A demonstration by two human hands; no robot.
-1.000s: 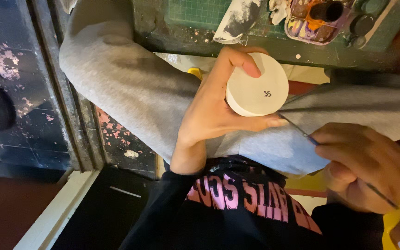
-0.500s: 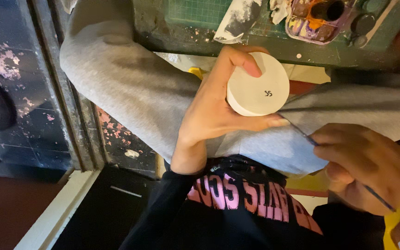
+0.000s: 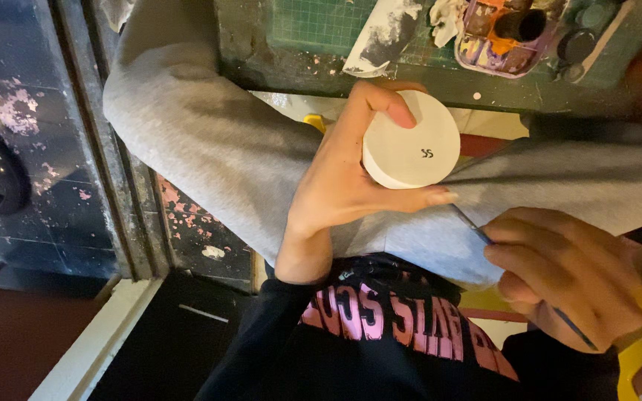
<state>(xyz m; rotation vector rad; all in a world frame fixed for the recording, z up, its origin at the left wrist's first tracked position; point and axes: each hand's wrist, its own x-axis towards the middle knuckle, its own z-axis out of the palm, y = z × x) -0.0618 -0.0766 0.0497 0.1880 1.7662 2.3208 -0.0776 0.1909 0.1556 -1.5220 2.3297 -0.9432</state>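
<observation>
Two hands are seen at work over a lap clad in grey trousers, with little free room around them: a green worktable closes off the 12 o'clock side, its front edge running just above the held object, and a dark, paint-flecked panel stands at 9 o'clock. On the table, a green cutting mat, a smeared scrap of paper and a paint palette are crowded near the edge at 12 to 1 o'clock. Open space is left only at 7 o'clock, where a dark floor and a pale strip are visible. A white round disc is gripped by the left hand, its flat face turned up toward the camera and tilted slightly toward 3 o'clock; being round, no long axis is shown by it, and its thickness is seen along the 7 o'clock rim. The disc is held at the fingertips, with one finger curled over its 11 o'clock edge and the thumb pressed under its 6 o'clock edge. A thin brush is pinched in the right hand, at 4 o'clock from the disc; its long axis runs from 4 o'clock to 10 o'clock, with the tip end aimed at the disc's lower rim, where the tip itself cannot be made out. A black top with pink lettering is seen at 6 o'clock.
</observation>
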